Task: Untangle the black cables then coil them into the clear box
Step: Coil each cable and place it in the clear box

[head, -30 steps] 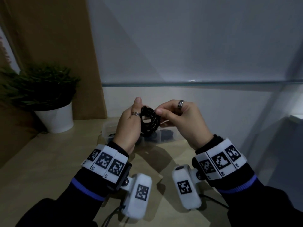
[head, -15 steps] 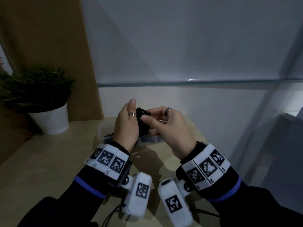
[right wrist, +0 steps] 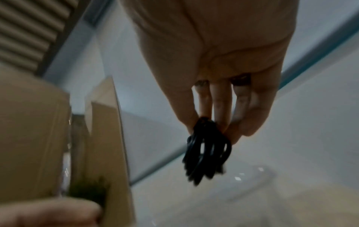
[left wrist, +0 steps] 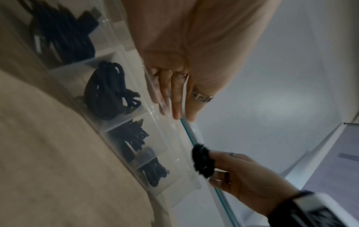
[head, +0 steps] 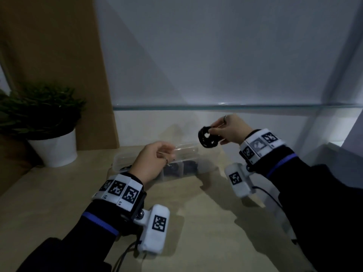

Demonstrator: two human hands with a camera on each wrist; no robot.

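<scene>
Hands now apart; right hand with 1 coiled cable.

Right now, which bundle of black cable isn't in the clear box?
The coiled cable pinched in the right hand, held in the air beside the clear box. The other bundles each lie inside a compartment.

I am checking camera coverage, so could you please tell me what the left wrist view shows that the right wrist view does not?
Only the left wrist view shows the clear box with its dividers and the black cable bundles lying in its compartments, plus the left hand, fingers straight, at the box's raised lid. Only the right wrist view shows the potted plant and the slatted panel. Both show the right hand pinching the coiled black cable.
</scene>
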